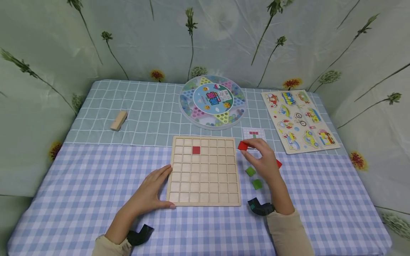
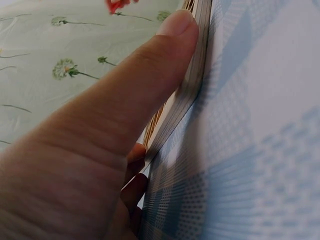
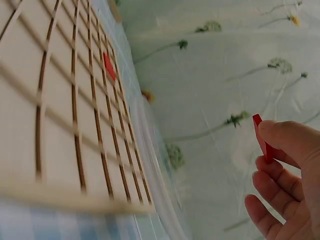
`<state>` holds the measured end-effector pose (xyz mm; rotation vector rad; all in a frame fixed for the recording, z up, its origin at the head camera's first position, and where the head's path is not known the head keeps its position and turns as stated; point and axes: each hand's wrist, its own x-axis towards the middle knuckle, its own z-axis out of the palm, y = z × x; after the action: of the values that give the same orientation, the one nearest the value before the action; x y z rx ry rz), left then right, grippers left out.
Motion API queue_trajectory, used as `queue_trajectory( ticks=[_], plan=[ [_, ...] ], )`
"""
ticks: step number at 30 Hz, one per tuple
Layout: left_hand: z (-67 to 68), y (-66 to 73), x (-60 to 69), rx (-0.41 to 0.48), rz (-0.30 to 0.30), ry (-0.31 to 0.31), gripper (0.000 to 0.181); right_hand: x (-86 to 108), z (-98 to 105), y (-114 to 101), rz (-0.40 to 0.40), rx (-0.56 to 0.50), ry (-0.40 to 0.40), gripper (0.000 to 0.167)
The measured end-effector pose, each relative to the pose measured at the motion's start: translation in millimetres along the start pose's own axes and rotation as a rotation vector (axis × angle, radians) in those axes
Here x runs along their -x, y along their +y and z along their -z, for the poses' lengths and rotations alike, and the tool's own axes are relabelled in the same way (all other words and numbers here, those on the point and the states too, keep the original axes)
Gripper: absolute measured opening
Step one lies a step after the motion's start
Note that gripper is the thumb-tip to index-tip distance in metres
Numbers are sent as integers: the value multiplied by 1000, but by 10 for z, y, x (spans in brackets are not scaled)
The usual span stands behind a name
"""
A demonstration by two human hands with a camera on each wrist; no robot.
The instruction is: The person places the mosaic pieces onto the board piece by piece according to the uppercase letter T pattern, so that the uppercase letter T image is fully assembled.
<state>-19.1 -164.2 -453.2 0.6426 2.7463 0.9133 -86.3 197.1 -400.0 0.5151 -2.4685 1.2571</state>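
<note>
1. A red tile (image 1: 242, 145) is held by the right hand (image 1: 264, 161), pinched between thumb and index finger, just right of the far-right corner of the wooden grid board (image 1: 204, 179).
2. The tile's exposed side is pointed left, towards the board; its face is seen from above, set askew to the grid. As it looks square, no clear long axis can be told.
3. The left hand (image 1: 150, 190) is spread wide, its fingers laid at the board's left edge and its thumb at the near-left corner.
4. A placed red square (image 1: 196, 150) is seen in the second row from the far side, third column from the left.
5. Two green tiles (image 1: 257, 184) are shown on the tabletop (image 1: 198, 231) by the head view alone, as is the pattern card (image 1: 253, 133) beyond them.
6. By the right wrist view, the held tile is shown nearly edge-on, its thinness revealed.
7. By the left wrist view, the board's side is shown close against the checked cloth (image 2: 270, 165).
</note>
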Motion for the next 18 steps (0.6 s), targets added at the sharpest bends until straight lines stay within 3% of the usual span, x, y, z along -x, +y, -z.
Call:
queue_trajectory(
  ticks=[7,12,18],
  plan=[
    [19,-7,-2,-2,-6,0,117,-250,-492,-25,64,-100,-82,32],
    [24,-3,-9,1,-9,-1,117,-293,-787,41,42,-82,-201,31],
    [16,5,2,2,5,-4,117,-276,-954,89,2,-36,-319,29]
  ],
)
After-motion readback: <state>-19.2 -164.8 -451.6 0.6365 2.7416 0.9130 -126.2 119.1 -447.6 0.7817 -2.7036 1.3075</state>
